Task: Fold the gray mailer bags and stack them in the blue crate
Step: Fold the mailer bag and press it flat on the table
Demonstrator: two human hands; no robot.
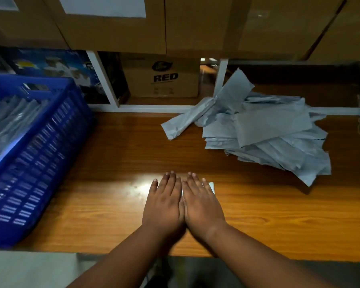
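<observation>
Two bare forearms lead to a left hand and a right hand, with no sleeves, gloves, rings, watch or bracelets showing. The fingers end in short, plain, unpainted nails. Both wrists are uncovered.

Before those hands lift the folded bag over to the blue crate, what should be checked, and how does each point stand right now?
1. Both hands flat on the folded bag: ok; left hand and right hand press side by side, fingers straight.
2. Fold finished and neat: cannot tell; only a corner shows past the right hand.
3. Blue crate close at the left: ok.
4. Room in the crate: cannot tell; bags already lie inside and the view is blurred.
5. Path across the wooden table to the crate: ok, nothing lies between.
6. Unfolded pile apart from the hands: ok.
</observation>
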